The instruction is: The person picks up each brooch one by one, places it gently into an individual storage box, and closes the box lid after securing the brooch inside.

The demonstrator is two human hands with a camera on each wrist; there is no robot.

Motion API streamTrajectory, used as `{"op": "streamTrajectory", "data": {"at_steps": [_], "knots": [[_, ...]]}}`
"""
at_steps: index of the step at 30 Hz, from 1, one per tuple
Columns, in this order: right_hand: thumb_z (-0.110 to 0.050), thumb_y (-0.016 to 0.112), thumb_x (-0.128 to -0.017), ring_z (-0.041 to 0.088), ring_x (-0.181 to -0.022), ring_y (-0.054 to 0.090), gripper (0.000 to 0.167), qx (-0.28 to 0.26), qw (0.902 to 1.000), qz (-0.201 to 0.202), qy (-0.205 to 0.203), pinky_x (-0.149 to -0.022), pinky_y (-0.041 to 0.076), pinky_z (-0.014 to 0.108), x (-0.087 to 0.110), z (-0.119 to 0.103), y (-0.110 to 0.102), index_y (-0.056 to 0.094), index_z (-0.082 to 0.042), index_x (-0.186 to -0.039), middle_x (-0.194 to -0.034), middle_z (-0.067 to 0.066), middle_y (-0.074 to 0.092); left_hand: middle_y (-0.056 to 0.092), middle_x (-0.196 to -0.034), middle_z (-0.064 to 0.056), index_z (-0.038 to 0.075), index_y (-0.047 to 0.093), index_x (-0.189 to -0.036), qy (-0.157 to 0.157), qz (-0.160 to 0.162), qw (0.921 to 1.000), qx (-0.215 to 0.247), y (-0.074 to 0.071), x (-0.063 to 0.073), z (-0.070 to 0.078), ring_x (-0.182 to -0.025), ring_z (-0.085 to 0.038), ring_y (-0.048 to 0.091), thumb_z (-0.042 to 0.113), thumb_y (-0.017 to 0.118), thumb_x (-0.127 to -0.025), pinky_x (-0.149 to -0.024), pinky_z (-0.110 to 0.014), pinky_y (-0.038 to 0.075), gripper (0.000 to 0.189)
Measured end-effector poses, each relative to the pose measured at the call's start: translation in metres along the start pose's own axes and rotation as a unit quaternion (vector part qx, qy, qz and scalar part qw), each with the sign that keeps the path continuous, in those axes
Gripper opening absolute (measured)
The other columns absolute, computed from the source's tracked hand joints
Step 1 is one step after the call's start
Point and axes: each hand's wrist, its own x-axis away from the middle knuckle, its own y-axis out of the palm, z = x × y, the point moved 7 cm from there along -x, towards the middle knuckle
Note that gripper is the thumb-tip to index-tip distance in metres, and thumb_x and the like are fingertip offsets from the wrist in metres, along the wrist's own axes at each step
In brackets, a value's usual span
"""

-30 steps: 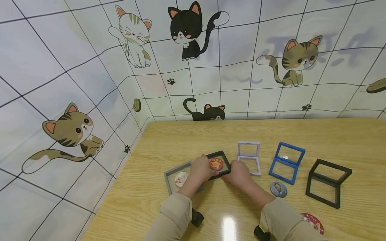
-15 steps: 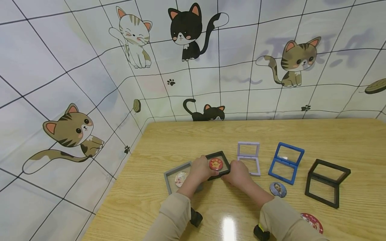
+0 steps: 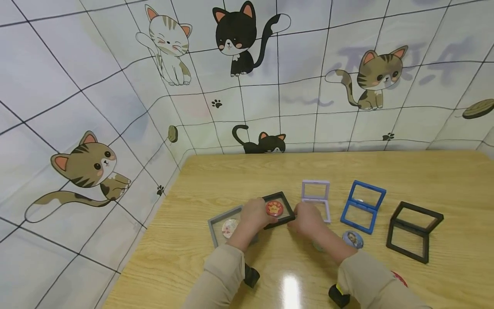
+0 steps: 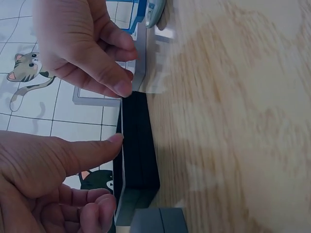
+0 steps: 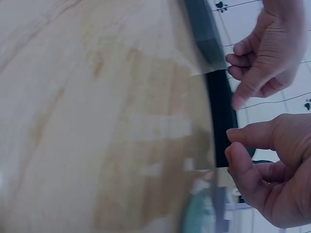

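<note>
A black display frame (image 3: 287, 211) with a red round badge (image 3: 274, 208) showing a yellow star-like figure lies on the table between the hands. My left hand (image 3: 255, 216) grips its left side; in the left wrist view the thumb (image 4: 97, 151) rests on the black edge while the other fingers curl close by. At the right corner is my right hand (image 3: 307, 218), its thumb and index finger (image 5: 252, 132) slightly parted beside the edge in the right wrist view. A grey frame (image 3: 213, 232) holding a pale badge (image 3: 229, 228) lies partly behind the left forearm.
Farther right stand open frames: lilac (image 3: 315, 199), blue (image 3: 362, 209) and black (image 3: 409, 234). A blue portrait badge (image 3: 353, 239) lies near the right forearm. A red badge (image 3: 399, 278) is mostly covered by the right sleeve. A greenish item (image 3: 317, 246) peeks out below the right wrist.
My right hand has shifted slightly right, away from the black frame's corner, and its forearm now covers more of the red badge on the table. The left hand stays in place.
</note>
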Motion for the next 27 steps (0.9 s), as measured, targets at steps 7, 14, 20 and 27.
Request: {"op": "streamTrajectory", "data": {"at_steps": [7,14,20,27], "knots": [[-0.008,0.071,-0.072,0.013,-0.053,0.05,0.015,0.003,0.9993,-0.003,-0.037,-0.053,0.043,0.03,0.016,-0.003,-0.029,0.059,-0.001,-0.069,-0.064,0.004,0.056,0.052,-0.062,0.001,0.003,0.059,-0.075,0.039,-0.014,0.9985,0.037,-0.003,0.008,0.016,-0.052,-0.01,0.045,0.034,0.077,-0.068,-0.045,-0.022,0.037,0.037],[-0.004,0.066,-0.075,0.015,-0.056,0.052,0.009,-0.009,0.9996,-0.018,-0.02,-0.053,0.045,0.031,0.035,0.015,-0.045,0.059,0.0,-0.071,-0.068,0.005,0.058,0.026,-0.038,0.009,0.014,0.033,-0.043,0.117,-0.063,0.9808,0.143,0.011,0.023,0.05,-0.035,-0.004,0.023,0.02,0.077,-0.07,-0.037,-0.016,0.021,0.051],[-0.004,0.068,-0.073,0.015,-0.055,0.047,0.013,0.01,0.9996,-0.025,-0.01,-0.051,0.041,0.029,0.048,0.032,-0.048,0.058,-0.001,-0.066,-0.062,0.003,0.054,0.036,-0.034,0.008,0.007,0.05,-0.043,0.121,-0.091,0.9754,0.16,0.034,0.027,0.069,-0.032,-0.003,0.027,0.02,0.077,-0.07,-0.033,-0.016,0.022,0.041],[-0.005,0.071,-0.07,0.012,-0.051,0.039,0.017,-0.008,0.9991,-0.033,0.026,-0.047,0.034,0.025,0.058,0.048,-0.042,0.056,-0.002,-0.064,-0.055,-0.001,0.044,0.04,-0.033,0.004,0.008,0.045,-0.039,0.093,-0.116,0.9703,0.191,0.056,0.032,0.08,-0.028,-0.004,0.031,0.022,0.076,-0.071,-0.032,-0.017,0.021,0.047]]}}
